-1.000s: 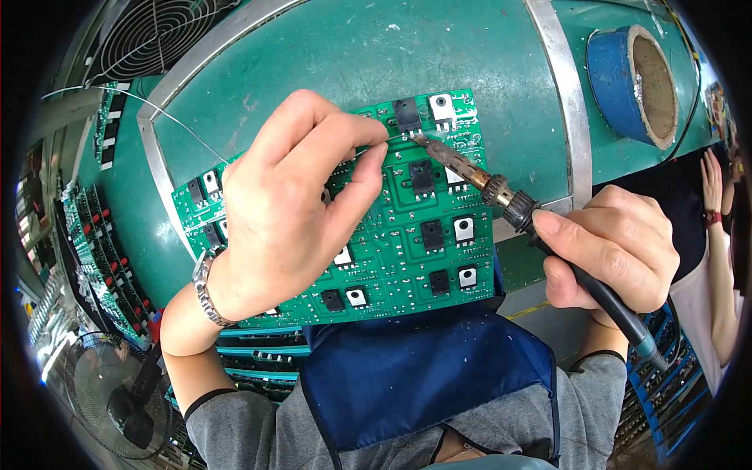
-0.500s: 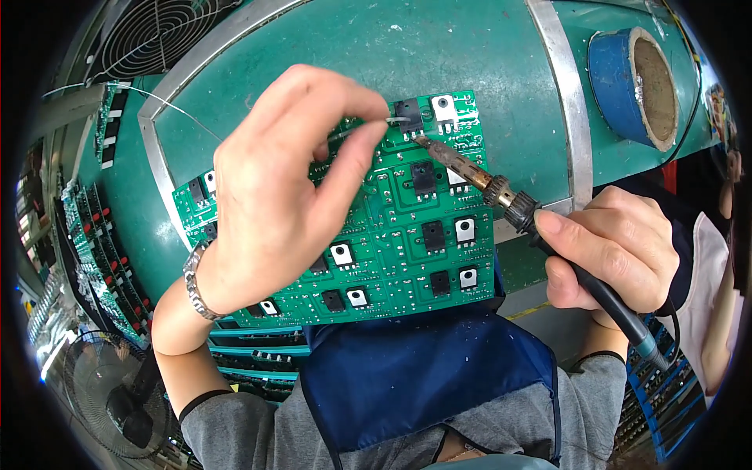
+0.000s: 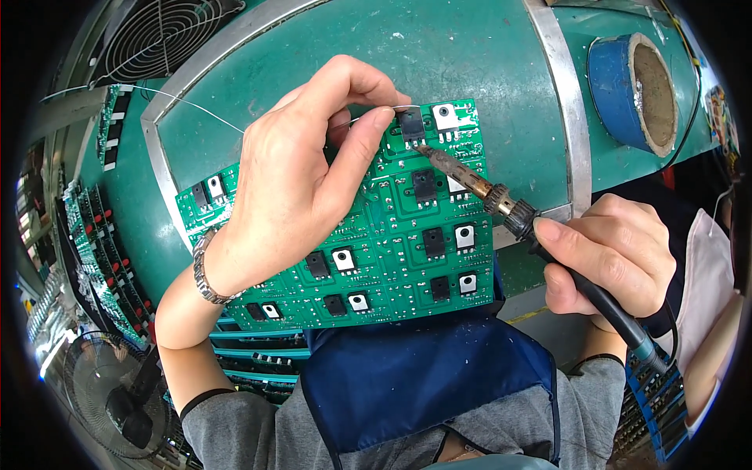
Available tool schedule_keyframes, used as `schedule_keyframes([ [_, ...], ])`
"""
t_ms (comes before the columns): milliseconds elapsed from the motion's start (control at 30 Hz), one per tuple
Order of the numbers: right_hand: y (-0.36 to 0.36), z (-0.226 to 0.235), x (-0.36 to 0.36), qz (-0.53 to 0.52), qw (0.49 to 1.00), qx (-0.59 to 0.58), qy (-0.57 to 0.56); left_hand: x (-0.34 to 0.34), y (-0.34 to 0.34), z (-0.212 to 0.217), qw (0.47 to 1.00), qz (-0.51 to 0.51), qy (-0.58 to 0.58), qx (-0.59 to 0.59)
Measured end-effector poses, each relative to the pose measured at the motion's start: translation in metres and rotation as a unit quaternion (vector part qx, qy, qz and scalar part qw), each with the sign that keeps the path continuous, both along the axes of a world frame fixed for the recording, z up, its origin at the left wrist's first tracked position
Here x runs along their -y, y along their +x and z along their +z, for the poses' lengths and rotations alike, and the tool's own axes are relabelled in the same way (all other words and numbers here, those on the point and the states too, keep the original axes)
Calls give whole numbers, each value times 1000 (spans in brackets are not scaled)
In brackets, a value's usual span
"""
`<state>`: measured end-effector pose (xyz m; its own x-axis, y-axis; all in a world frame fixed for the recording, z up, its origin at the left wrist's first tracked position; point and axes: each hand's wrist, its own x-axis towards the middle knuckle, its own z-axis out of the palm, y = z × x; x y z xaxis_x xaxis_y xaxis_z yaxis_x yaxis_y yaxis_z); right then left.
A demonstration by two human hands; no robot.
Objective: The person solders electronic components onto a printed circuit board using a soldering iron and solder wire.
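Observation:
A green circuit board [image 3: 376, 258] with rows of paired black and silver transistors lies in front of me, tilted a little. My left hand [image 3: 301, 160] is over its upper left part, thumb and forefinger pinched on a thin solder wire [image 3: 405, 106] whose end sticks out above a black transistor [image 3: 412, 125]. My right hand [image 3: 615, 254] grips a soldering iron [image 3: 513, 215] by its black handle. The iron's tip meets the board at that transistor's legs, near the top right corner. My left hand hides part of the board beneath it.
On the green bench at the right stands a blue roll with a cardboard core [image 3: 633, 92]. A metal strip [image 3: 565, 102] edges the bench top. Stacked circuit boards [image 3: 110, 258] and a fan [image 3: 117, 392] are at the left. Another person's arm [image 3: 714, 352] shows at the far right.
My left hand has shifted slightly up and right, and the solder wire's end has moved up from the transistor's body to its top edge. The iron has barely moved.

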<state>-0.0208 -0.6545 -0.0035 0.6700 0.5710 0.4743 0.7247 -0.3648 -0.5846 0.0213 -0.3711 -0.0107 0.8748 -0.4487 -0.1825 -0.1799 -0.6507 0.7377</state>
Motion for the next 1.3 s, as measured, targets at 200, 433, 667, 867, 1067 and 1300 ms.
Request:
schedule_keyframes([
  [200, -1, 2, 5, 14, 1000, 5, 20, 0, 0, -1, 1000, 5, 3, 5],
  [433, -4, 5, 15, 14, 999, 10, 28, 0, -2, -3, 1000, 12, -3, 13],
  [667, -6, 2, 19, -18, 999, 26, 34, 4, -3, -2, 998, 34, -23, 50],
  [867, -5, 2, 21, -26, 999, 23, 25, 5, -2, 2, 990, 22, -20, 142],
  [1067, -3, 3, 21, -13, 1000, 21, 8, 14, -13, 3, 992, 15, -27, 124],
  [1300, 3, 5, 21, 13, 1000, 10, -5, 18, -12, -2, 983, -7, -11, 185],
])
